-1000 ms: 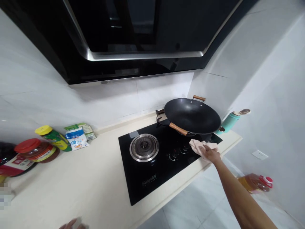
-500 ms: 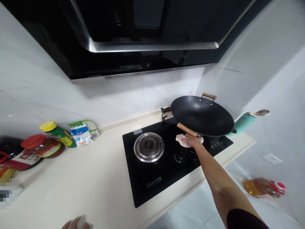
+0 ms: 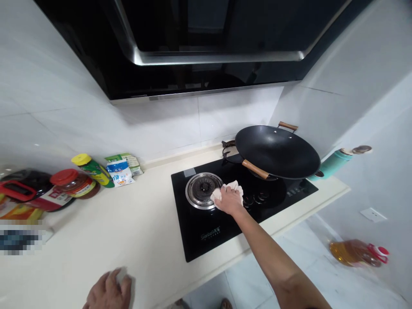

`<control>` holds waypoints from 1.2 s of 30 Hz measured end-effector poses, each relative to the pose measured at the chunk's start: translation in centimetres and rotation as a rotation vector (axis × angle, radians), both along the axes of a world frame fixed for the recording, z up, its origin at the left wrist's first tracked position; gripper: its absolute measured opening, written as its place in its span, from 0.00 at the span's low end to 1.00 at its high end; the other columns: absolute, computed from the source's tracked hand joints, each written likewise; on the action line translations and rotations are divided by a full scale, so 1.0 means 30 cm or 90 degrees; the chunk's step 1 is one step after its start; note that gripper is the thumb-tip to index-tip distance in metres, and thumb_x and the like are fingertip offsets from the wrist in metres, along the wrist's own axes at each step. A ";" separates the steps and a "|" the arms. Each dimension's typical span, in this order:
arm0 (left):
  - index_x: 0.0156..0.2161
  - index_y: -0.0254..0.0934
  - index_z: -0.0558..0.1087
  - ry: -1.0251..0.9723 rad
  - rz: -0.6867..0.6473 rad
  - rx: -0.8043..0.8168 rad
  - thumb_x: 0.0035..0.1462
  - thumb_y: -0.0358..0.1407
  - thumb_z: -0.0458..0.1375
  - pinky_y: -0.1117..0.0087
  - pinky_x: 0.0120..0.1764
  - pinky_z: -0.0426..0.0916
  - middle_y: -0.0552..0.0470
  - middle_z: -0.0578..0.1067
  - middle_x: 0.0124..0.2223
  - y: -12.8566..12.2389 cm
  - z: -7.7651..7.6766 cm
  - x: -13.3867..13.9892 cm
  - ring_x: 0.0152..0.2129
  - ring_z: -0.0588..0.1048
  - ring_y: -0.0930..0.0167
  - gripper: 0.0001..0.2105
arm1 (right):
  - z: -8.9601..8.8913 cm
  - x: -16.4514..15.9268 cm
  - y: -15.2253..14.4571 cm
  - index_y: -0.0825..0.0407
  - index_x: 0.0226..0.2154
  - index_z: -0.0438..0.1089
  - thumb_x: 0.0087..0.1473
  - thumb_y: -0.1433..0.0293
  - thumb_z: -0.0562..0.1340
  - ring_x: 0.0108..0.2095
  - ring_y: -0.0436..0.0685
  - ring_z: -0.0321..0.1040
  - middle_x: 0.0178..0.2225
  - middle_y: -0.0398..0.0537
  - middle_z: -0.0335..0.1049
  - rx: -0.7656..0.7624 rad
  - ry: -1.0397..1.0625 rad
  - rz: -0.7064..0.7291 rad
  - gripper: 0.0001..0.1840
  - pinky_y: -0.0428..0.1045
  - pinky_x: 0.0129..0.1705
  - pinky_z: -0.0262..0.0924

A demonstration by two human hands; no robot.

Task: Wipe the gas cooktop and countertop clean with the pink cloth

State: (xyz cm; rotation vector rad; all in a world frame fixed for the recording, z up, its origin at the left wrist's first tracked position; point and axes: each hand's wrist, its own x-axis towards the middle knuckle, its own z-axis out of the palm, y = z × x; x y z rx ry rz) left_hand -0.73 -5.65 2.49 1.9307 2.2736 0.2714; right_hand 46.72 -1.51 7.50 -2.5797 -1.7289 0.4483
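Observation:
My right hand presses a pale pink cloth onto the black glass cooktop, its fingers on the cloth beside the left burner. The cooktop's knobs are just to the right of the cloth. A black wok with wooden handles sits tilted over the right burner. My left hand rests on the cream counter at the bottom edge, fingers slightly apart and holding nothing.
Along the left wall stand a red-lidded jar, a yellow-capped bottle, seasoning packets and a dark bottle. A range hood overhangs. A teal container is beside the wok; an oil bottle stands on the floor.
My right hand has moved left with the cloth, from below the wok's handle to beside the left burner. More of my left hand shows on the counter. The view has shifted slightly.

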 end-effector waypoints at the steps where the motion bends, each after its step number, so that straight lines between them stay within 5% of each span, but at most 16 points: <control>1: 0.57 0.40 0.70 0.000 0.002 -0.001 0.64 0.54 0.38 0.41 0.62 0.58 0.39 0.68 0.63 -0.001 0.004 0.003 0.64 0.63 0.50 0.30 | 0.002 -0.035 -0.029 0.59 0.71 0.54 0.63 0.48 0.55 0.63 0.77 0.58 0.64 0.70 0.60 0.002 0.000 0.005 0.44 0.66 0.65 0.44; 7: 0.58 0.41 0.70 0.009 -0.006 -0.014 0.65 0.52 0.37 0.42 0.63 0.57 0.40 0.68 0.63 -0.001 0.009 0.008 0.64 0.63 0.51 0.29 | -0.002 -0.273 -0.245 0.49 0.65 0.65 0.55 0.49 0.66 0.61 0.77 0.58 0.62 0.63 0.62 0.004 0.060 0.115 0.40 0.68 0.64 0.45; 14: 0.58 0.40 0.70 0.007 -0.007 -0.010 0.65 0.52 0.37 0.41 0.63 0.58 0.40 0.68 0.64 -0.003 0.009 0.003 0.63 0.63 0.51 0.29 | -0.033 -0.534 -0.494 0.52 0.59 0.70 0.53 0.63 0.67 0.62 0.74 0.62 0.61 0.63 0.68 -0.012 0.283 0.204 0.31 0.65 0.64 0.54; 18: 0.58 0.39 0.70 0.001 -0.007 -0.015 0.65 0.53 0.36 0.40 0.63 0.57 0.39 0.68 0.64 -0.003 0.017 0.008 0.63 0.62 0.49 0.31 | -0.005 -0.535 -0.532 0.49 0.53 0.73 0.53 0.64 0.65 0.56 0.66 0.70 0.53 0.52 0.75 -0.003 0.554 0.108 0.24 0.57 0.58 0.62; 22: 0.59 0.38 0.70 0.000 -0.008 -0.020 0.65 0.53 0.34 0.41 0.63 0.57 0.38 0.67 0.65 -0.006 0.028 0.016 0.64 0.62 0.49 0.32 | 0.051 -0.369 -0.443 0.47 0.62 0.67 0.57 0.57 0.65 0.59 0.63 0.68 0.59 0.50 0.72 0.027 0.711 0.025 0.31 0.55 0.59 0.62; 25: 0.59 0.39 0.70 0.002 -0.010 -0.017 0.65 0.52 0.34 0.42 0.63 0.58 0.39 0.67 0.65 -0.008 0.032 0.018 0.64 0.62 0.50 0.32 | 0.084 -0.181 -0.368 0.47 0.63 0.66 0.63 0.60 0.59 0.58 0.62 0.68 0.59 0.50 0.72 0.098 0.579 -0.027 0.28 0.55 0.59 0.62; 29: 0.58 0.39 0.71 0.009 -0.016 -0.006 0.64 0.52 0.36 0.42 0.62 0.59 0.39 0.68 0.64 -0.005 0.019 0.010 0.63 0.63 0.50 0.31 | 0.085 -0.034 -0.346 0.47 0.67 0.63 0.63 0.66 0.55 0.65 0.66 0.59 0.68 0.56 0.60 0.167 0.299 -0.160 0.30 0.61 0.64 0.55; 32: 0.58 0.40 0.71 0.010 -0.011 -0.001 0.65 0.51 0.37 0.41 0.62 0.59 0.40 0.69 0.64 -0.002 0.001 0.000 0.63 0.63 0.51 0.29 | 0.039 -0.097 -0.355 0.39 0.68 0.62 0.67 0.56 0.54 0.66 0.70 0.56 0.70 0.54 0.55 0.140 0.184 -0.162 0.29 0.65 0.63 0.54; 36: 0.57 0.41 0.71 -0.001 -0.007 0.002 0.65 0.51 0.39 0.42 0.63 0.58 0.39 0.68 0.64 -0.002 -0.012 -0.008 0.64 0.63 0.51 0.28 | -0.068 -0.282 -0.327 0.37 0.71 0.59 0.60 0.39 0.57 0.71 0.81 0.42 0.76 0.56 0.41 0.081 0.114 -0.121 0.42 0.76 0.65 0.42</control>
